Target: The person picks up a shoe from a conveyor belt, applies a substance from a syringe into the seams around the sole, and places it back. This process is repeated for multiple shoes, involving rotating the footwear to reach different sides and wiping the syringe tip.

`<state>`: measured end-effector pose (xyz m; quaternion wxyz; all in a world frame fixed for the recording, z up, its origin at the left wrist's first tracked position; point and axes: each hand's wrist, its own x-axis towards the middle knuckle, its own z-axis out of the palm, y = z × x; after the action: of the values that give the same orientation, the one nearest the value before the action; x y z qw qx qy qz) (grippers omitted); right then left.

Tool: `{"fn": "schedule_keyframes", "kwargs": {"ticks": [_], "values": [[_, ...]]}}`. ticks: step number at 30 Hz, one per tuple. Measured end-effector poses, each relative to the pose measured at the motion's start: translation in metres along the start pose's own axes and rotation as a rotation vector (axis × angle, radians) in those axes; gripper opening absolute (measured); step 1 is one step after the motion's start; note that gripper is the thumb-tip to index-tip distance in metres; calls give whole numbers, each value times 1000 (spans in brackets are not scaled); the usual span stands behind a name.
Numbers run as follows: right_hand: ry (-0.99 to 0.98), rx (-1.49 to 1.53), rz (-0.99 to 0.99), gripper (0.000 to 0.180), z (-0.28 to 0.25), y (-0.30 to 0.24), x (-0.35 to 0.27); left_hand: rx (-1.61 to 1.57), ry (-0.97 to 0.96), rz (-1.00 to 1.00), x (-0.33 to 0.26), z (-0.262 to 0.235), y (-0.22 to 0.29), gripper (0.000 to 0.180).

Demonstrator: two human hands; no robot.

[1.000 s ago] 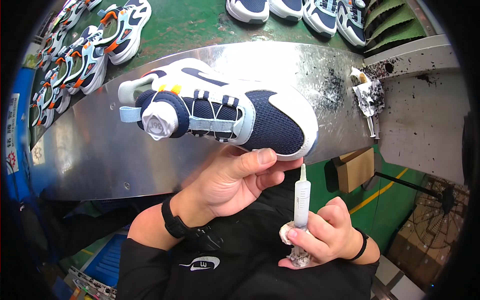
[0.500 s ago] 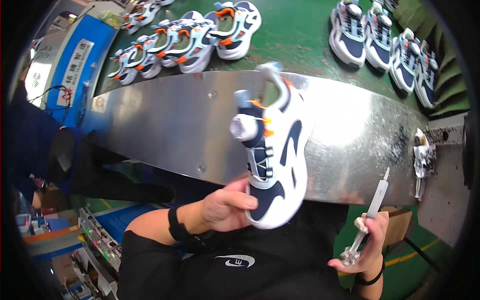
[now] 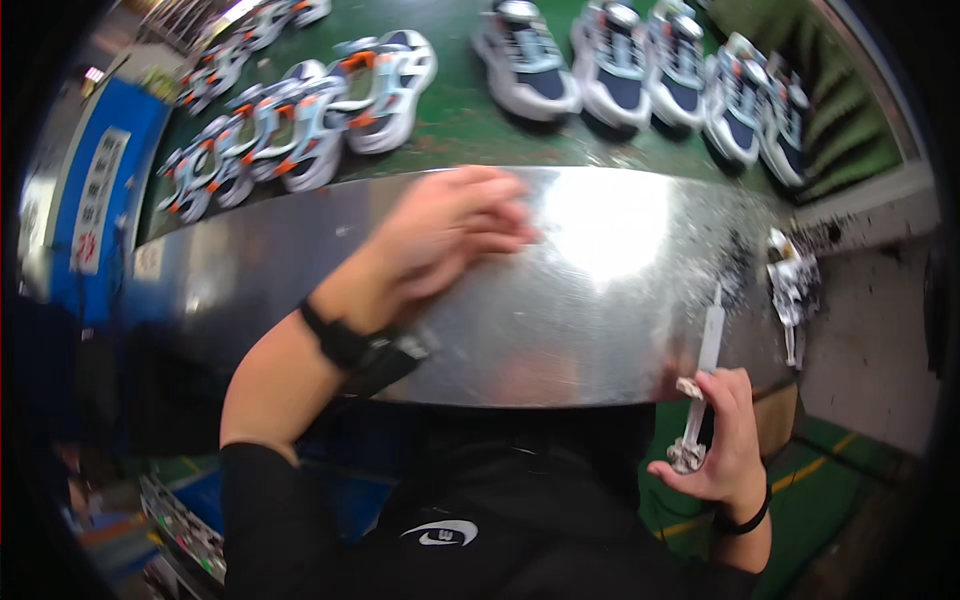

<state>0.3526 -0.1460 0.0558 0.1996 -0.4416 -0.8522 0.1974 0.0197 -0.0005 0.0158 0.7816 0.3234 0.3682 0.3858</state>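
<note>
Head view: the syringe [image 3: 711, 338] points nozzle-up over the right end of the metal plate [image 3: 570, 325], with my right hand [image 3: 732, 430] closed around its lower part. My left hand [image 3: 455, 225] is over the plate's far half, blurred; I cannot tell whether its fingers are spread or pressed together. I'd judge it best to grip lightly, without squeezing the plunger, tip clear of the plate. Shoes [image 3: 612, 88] line its far edge and a smeared white lump [image 3: 794, 285] sits off its right end; most moving room lies over its middle.
</note>
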Motion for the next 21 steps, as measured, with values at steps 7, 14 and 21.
{"fn": "schedule_keyframes", "kwargs": {"ticks": [7,14,21], "values": [[-201,-287,161,79,-39,25,-3,531,669,544,-32,-95,38,67],[-363,-278,125,70,-55,19,5,753,564,431,27,-100,51,77],[-258,-17,117,80,-52,18,-3,719,561,481,43,-93,61,73]]}}
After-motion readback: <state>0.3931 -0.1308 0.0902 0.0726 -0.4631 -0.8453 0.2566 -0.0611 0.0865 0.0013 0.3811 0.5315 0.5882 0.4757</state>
